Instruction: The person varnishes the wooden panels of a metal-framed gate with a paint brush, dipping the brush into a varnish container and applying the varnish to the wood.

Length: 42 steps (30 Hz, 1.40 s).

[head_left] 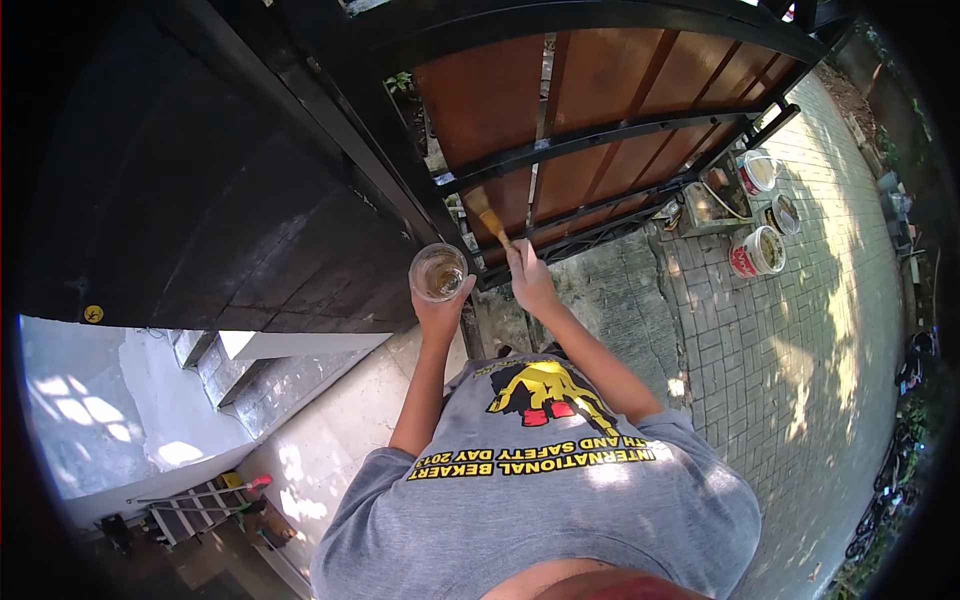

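Observation:
A clear cup [438, 272] with some liquid in it is held upright in my left hand [440, 312], close to the black gate post. My right hand [531, 279] grips the handle of a paintbrush [488, 216]. The brush points up and to the left, its bristles over a reddish-brown panel [500, 200] near the frame's edge. Whether the bristles touch the panel is hard to tell. Black metal bars [600, 135] cross the brown panels of the gate.
Several buckets [742, 262] stand on the brick paving [735, 340] at the right, beside a concrete block [708, 208]. A large dark panel [230, 200] fills the upper left. White steps and a folding ladder [195, 512] lie at the lower left.

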Tool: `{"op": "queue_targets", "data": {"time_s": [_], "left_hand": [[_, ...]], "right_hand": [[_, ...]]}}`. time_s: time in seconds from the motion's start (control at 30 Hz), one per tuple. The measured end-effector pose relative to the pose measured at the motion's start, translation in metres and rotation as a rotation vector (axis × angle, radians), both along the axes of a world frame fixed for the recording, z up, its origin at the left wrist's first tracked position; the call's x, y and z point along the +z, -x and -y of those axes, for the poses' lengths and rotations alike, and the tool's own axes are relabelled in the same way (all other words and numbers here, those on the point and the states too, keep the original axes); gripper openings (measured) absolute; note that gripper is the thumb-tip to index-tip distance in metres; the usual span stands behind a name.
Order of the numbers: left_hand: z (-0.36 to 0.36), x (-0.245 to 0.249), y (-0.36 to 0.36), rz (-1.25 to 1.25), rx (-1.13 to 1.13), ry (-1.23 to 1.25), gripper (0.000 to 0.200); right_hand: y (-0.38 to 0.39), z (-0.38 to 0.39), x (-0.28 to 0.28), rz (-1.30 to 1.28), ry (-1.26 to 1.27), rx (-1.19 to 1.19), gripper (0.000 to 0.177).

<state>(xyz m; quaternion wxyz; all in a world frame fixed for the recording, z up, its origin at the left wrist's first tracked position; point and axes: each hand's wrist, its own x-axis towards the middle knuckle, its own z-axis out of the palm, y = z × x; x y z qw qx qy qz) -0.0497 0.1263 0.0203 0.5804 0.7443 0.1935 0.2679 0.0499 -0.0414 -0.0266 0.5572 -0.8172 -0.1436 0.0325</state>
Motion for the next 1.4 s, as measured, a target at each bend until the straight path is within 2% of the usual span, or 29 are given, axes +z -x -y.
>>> {"op": "queue_targets", "data": {"time_s": [0.03, 0.13, 0.27, 0.37, 0.4, 0.53, 0.63, 0.67, 0.77, 0.97, 1.03, 1.17, 1.23, 1.4], "left_hand": [[0.0, 0.001, -0.002, 0.003, 0.003, -0.011, 0.064], [-0.003, 0.003, -0.001, 0.007, 0.011, -0.037, 0.064], [-0.011, -0.007, 0.008, 0.01, 0.005, -0.047, 0.064], [-0.012, -0.012, 0.016, 0.013, 0.006, -0.032, 0.064], [-0.012, -0.012, 0.017, 0.014, 0.006, -0.024, 0.064], [-0.008, -0.008, 0.018, -0.02, -0.019, -0.049, 0.065], [0.0, -0.006, 0.02, -0.027, -0.014, -0.033, 0.066], [0.002, -0.011, 0.022, -0.032, -0.014, -0.04, 0.067], [0.011, -0.026, 0.03, -0.033, -0.039, -0.059, 0.068], [0.052, -0.03, 0.038, -0.099, -0.14, -0.076, 0.069], [0.068, -0.03, 0.038, -0.133, -0.192, -0.1, 0.07], [0.1, -0.035, 0.043, -0.168, -0.304, -0.163, 0.073], [0.117, -0.041, 0.054, -0.168, -0.335, -0.093, 0.072], [0.129, -0.044, 0.086, -0.222, -0.351, -0.157, 0.074]], "right_hand": [[0.006, -0.002, 0.012, 0.043, 0.046, 0.031, 0.029], [0.0, 0.003, 0.024, 0.033, 0.128, -0.115, 0.028], [-0.018, 0.022, 0.02, 0.044, -0.087, -0.34, 0.028], [-0.029, 0.023, 0.019, -0.028, -0.118, -0.228, 0.028], [-0.026, 0.016, 0.024, -0.127, -0.195, -0.164, 0.029], [-0.001, 0.0, 0.028, 0.008, 0.017, 0.006, 0.029], [0.004, 0.009, 0.012, -0.039, 0.081, -0.038, 0.029], [0.005, 0.015, 0.004, 0.046, 0.009, -0.086, 0.028], [0.004, 0.052, -0.009, -0.21, -0.056, -0.069, 0.027], [0.031, 0.125, -0.052, -0.3, -0.061, -0.188, 0.031], [0.048, 0.143, -0.047, -0.356, -0.065, -0.221, 0.032], [0.08, 0.167, -0.026, -0.403, 0.041, -0.155, 0.032], [0.087, 0.174, -0.031, -0.462, -0.046, -0.113, 0.034], [0.074, 0.173, -0.043, -0.497, -0.205, 0.024, 0.034]]}}
